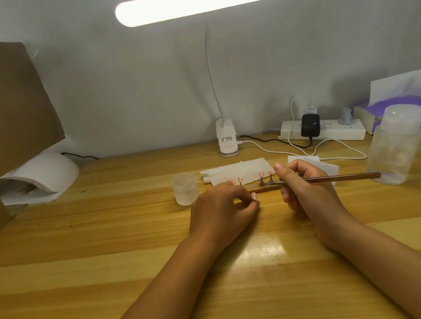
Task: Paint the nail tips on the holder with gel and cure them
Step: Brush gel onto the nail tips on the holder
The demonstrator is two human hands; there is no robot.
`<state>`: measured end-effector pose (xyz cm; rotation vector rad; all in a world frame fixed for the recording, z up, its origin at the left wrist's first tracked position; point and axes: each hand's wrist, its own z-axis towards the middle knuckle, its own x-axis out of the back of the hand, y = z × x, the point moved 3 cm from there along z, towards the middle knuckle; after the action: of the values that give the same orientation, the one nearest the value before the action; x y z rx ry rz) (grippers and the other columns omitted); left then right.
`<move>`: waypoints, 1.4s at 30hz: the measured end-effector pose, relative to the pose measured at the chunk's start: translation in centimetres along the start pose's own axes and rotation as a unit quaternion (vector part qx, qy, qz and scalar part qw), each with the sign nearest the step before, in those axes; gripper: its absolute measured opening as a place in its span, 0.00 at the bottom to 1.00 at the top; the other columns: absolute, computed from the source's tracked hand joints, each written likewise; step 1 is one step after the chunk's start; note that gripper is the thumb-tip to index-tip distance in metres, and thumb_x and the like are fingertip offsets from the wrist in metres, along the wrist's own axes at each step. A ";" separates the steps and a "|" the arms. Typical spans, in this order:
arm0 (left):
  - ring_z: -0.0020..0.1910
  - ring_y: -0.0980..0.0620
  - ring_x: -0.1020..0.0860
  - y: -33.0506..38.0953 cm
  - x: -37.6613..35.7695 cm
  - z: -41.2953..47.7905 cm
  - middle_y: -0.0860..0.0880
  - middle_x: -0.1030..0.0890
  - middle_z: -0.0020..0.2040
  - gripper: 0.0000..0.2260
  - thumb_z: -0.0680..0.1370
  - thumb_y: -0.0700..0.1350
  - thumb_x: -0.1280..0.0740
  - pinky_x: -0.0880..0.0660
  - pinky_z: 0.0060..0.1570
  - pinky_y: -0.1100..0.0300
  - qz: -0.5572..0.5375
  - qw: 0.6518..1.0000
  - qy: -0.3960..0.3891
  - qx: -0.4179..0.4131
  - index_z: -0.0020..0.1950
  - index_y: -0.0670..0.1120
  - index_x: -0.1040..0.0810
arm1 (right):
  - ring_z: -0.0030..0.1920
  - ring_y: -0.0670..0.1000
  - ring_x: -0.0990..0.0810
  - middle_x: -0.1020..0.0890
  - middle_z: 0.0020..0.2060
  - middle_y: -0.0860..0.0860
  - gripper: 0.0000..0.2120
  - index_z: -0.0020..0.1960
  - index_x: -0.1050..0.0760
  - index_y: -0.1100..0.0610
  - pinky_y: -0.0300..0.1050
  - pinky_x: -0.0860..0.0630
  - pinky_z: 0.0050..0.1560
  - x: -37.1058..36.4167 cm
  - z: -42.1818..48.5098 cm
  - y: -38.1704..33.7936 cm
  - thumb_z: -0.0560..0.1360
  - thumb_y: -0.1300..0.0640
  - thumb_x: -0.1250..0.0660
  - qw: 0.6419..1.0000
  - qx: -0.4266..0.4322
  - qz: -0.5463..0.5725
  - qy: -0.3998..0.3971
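left grip (223,208): fingers curled, thumb and forefinger pinching one pink nail tip (254,196) just in front of the holder (263,190). whether this tip is still on its post cannot be told.

right grip (305,187): fingers closed round a brown brush (339,177). the handle lies nearly level and points right. the bristle end sits over the holder base.

holder: a narrow wooden strip on the bench (109,251), between the two hands. four more nail tips (261,174) stand on upright posts above it. the left knuckles cover its left end and the right fingers cover its right end.

surroundings:
- a small frosted jar (185,189) stands just left of the left grip.
- folded white wipes (235,173) lie directly behind the holder.
- a white pad (321,163) is partly hidden behind the right grip.
- a clear plastic bottle (396,144) stands at the right, just beyond the brush handle end.
- a clip lamp (227,141) stands at the rear, lit.
- a power strip (333,132) carries a black adapter (310,124).
- a purple tissue pack (408,115) lies behind the bottle.
- a white curing lamp (44,174) sits far left, well apart from the holder, beside a cardboard sheet (0,119).
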<state>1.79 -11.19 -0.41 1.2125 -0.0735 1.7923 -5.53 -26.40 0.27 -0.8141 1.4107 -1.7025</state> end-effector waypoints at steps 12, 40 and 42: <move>0.33 0.55 0.27 0.7 2.2 -0.3 0.57 0.23 0.39 0.09 0.71 0.56 0.39 0.38 0.28 0.66 0.075 0.990 0.105 -0.063 0.39 0.52 0.24 | 0.25 0.40 0.28 0.24 0.25 0.47 0.13 0.46 0.23 0.58 0.32 0.31 0.25 0.1 0.1 0.1 0.77 0.47 0.34 1.000 0.018 -0.003 0.001; 0.47 0.51 0.28 -2.2 3.2 0.1 0.49 0.27 0.49 0.32 0.66 0.52 0.22 0.29 0.47 0.56 0.046 0.978 0.201 -0.030 0.60 0.49 0.40 | 0.46 0.43 0.21 0.21 0.47 0.45 0.12 0.60 0.24 0.55 0.43 0.23 0.39 -2.3 -3.4 -2.0 0.80 0.54 0.42 0.876 0.429 -0.219 -0.019; 0.45 0.52 0.28 -1.6 3.1 0.0 0.48 0.26 0.48 0.33 0.65 0.51 0.22 0.30 0.47 0.57 0.045 0.978 0.199 -0.051 0.60 0.49 0.39 | 0.41 0.41 0.21 0.22 0.43 0.41 0.09 0.57 0.26 0.54 0.42 0.23 0.36 -2.5 -3.8 -2.1 0.80 0.54 0.41 0.871 0.440 -0.215 -0.036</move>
<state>2.71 -8.28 1.20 0.7708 0.0111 2.0538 -7.85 -22.15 1.65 -0.6546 0.2727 -2.3197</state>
